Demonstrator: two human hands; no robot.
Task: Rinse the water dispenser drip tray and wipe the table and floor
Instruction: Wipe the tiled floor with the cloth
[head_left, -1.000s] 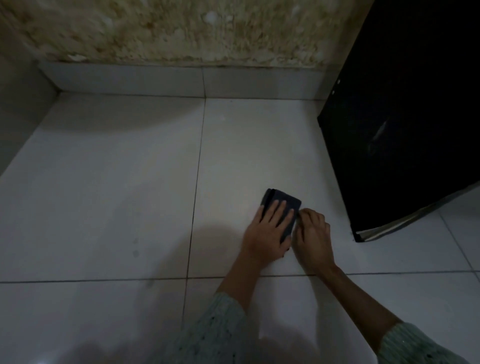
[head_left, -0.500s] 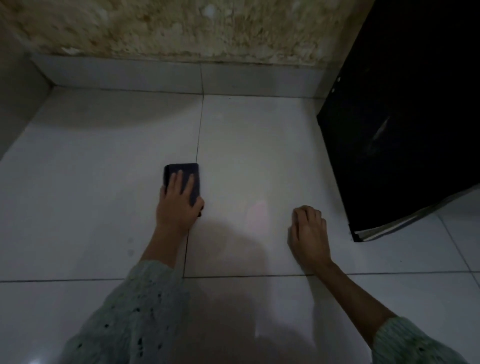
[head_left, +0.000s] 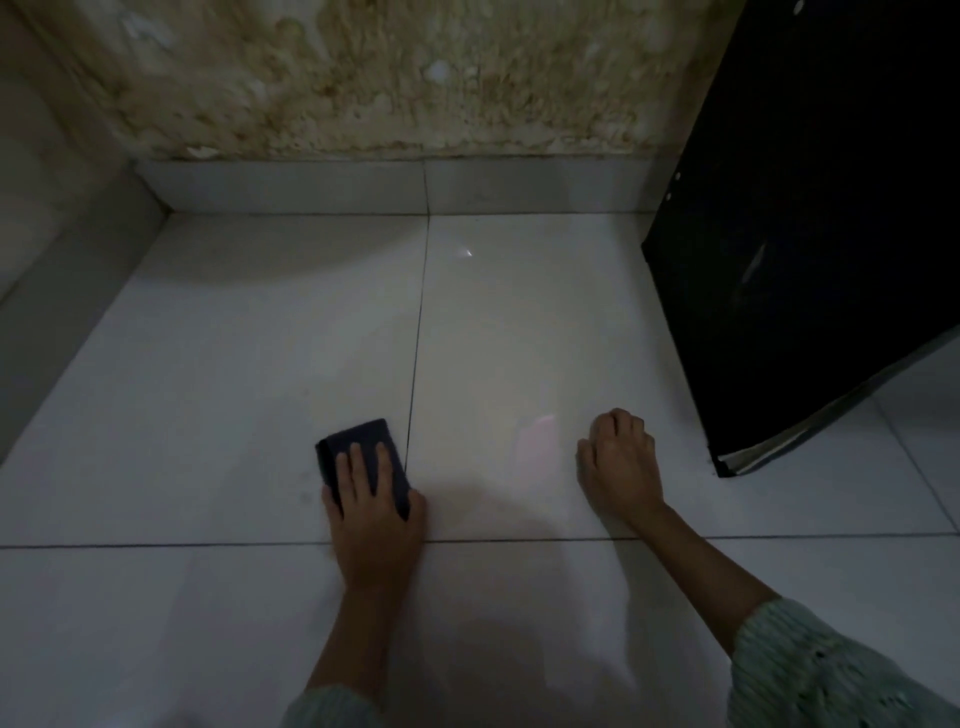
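A folded dark blue cloth (head_left: 358, 439) lies flat on the white tiled floor (head_left: 519, 332), just left of a tile seam. My left hand (head_left: 375, 514) presses down on it with straight fingers spread over its near half. My right hand (head_left: 621, 465) rests on the floor to the right with its fingers curled under and nothing in it. The drip tray is not in view.
A tall black appliance (head_left: 821, 234) stands at the right, its lower corner close to my right hand. A stained wall (head_left: 389, 78) with a grey skirting (head_left: 363, 187) closes the far side, and a low ledge (head_left: 62, 270) runs along the left.
My left hand slid the cloth from beside my right hand to the left, across the seam, then drew it nearer to me. My right hand let go of the cloth and stayed put.
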